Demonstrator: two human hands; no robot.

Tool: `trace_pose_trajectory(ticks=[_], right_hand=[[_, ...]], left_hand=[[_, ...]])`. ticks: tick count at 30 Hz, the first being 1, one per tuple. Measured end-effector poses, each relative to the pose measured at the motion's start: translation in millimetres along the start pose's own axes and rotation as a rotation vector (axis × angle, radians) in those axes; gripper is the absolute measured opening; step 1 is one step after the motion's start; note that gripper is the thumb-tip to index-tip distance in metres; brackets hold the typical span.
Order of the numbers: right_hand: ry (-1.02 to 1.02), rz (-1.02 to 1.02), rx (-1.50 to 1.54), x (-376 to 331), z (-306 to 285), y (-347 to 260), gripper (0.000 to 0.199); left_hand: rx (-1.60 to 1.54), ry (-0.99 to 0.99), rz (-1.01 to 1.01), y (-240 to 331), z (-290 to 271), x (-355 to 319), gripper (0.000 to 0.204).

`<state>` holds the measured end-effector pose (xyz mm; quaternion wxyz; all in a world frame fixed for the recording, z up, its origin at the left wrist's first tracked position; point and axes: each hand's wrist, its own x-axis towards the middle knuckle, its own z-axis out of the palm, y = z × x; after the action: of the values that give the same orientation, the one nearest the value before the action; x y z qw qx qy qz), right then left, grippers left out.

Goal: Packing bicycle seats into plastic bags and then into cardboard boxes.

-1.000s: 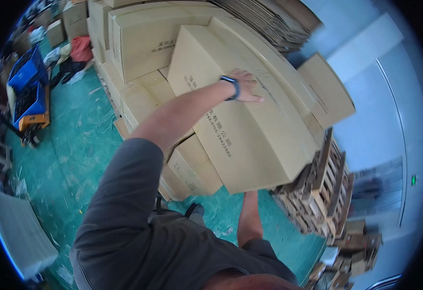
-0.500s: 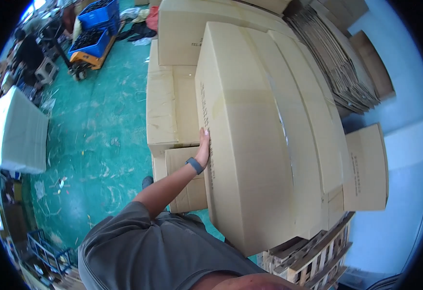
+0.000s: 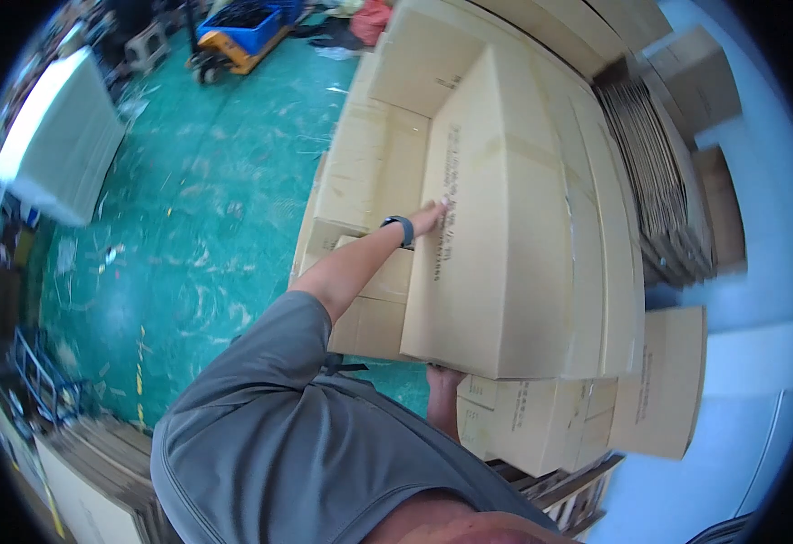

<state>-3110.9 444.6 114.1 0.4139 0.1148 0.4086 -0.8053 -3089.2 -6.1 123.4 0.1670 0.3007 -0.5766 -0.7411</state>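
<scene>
A large taped cardboard carton (image 3: 537, 236) lies in front of me on other cartons. My left hand (image 3: 430, 218), with a dark watch on its wrist, rests flat against the printed left side of this carton. My right hand (image 3: 446, 374) is at its near lower edge, taking hold there, its fingertips hidden by the cardboard. Beneath and to the right, another printed carton (image 3: 532, 417) shows. To the left of the large carton stand a taped carton (image 3: 360, 168) and a smaller one (image 3: 374, 313).
Flattened cardboard sheets (image 3: 655, 172) stand stacked at the far right, near a white wall. A wooden pallet (image 3: 578, 494) sits low at the near right. Left lie green floor (image 3: 206, 190), a white block (image 3: 56, 136) and a pallet truck (image 3: 233, 50) with a blue crate.
The large carton has shifted forward, uncovering more of the carton beneath its near end. My right hand has come into view at its lower edge. The view has swung left.
</scene>
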Motion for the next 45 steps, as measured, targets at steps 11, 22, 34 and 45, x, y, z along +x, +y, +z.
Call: trace_pose_trajectory(ticks=[11,22,34,45], right_hand=[[-0.384,0.482,-0.848,-50,118,228,0.081],[-0.731,0.530,-1.687,-220,352,617,0.060],[-1.898,0.424,-2.239,-387,684,1193,0.042],[-2.386,-0.377,-2.287,-558,784,1546,0.061]], left_hand=[[0.454,0.452,-0.229,-234,-219,-614,0.066],[-0.685,2.472,-1.153,-432,-398,-1343,0.049],[-0.354,2.352,-1.726,-388,-586,-1689,0.111],[-0.484,2.031,-2.046,-454,-671,-1736,0.085]])
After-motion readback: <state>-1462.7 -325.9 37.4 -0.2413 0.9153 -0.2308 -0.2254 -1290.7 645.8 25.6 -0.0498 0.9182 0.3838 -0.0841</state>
